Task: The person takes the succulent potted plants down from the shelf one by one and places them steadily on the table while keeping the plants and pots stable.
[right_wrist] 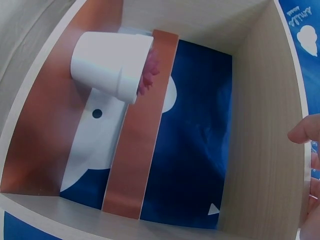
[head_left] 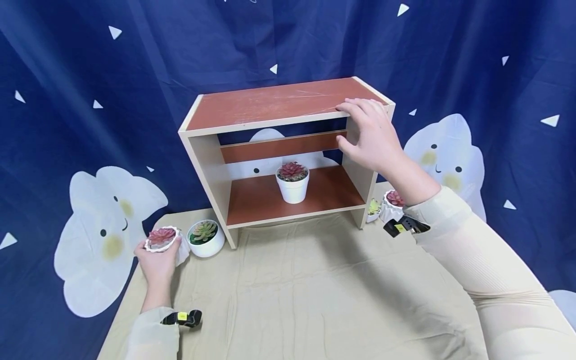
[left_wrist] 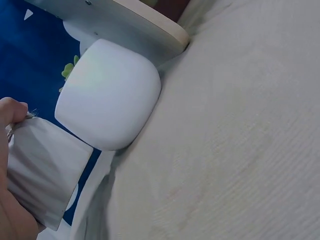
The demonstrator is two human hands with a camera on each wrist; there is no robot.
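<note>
On the left, my left hand (head_left: 157,262) grips a potted red succulent (head_left: 162,237) whose pale, wrapped pot (left_wrist: 47,170) has string near its top in the left wrist view. Right beside it stands a rounded white pot (left_wrist: 107,95) with a green succulent (head_left: 203,232). My right hand (head_left: 371,132) is at the top front edge of a small shelf unit (head_left: 283,102), near its right corner. Its fingers lie loosely over the top board and the thumb sits lower, in front. Whether it presses the board, I cannot tell. Inside, a white pot (head_left: 292,191) with a red succulent stands upright on the lower board.
Right of the shelf unit are a small yellow-green plant (head_left: 373,207) and another red succulent (head_left: 395,199) in a pale pot, partly behind my right forearm. A beige cloth (head_left: 292,285) covers the table. Behind hangs a dark blue curtain (head_left: 171,60) with clouds.
</note>
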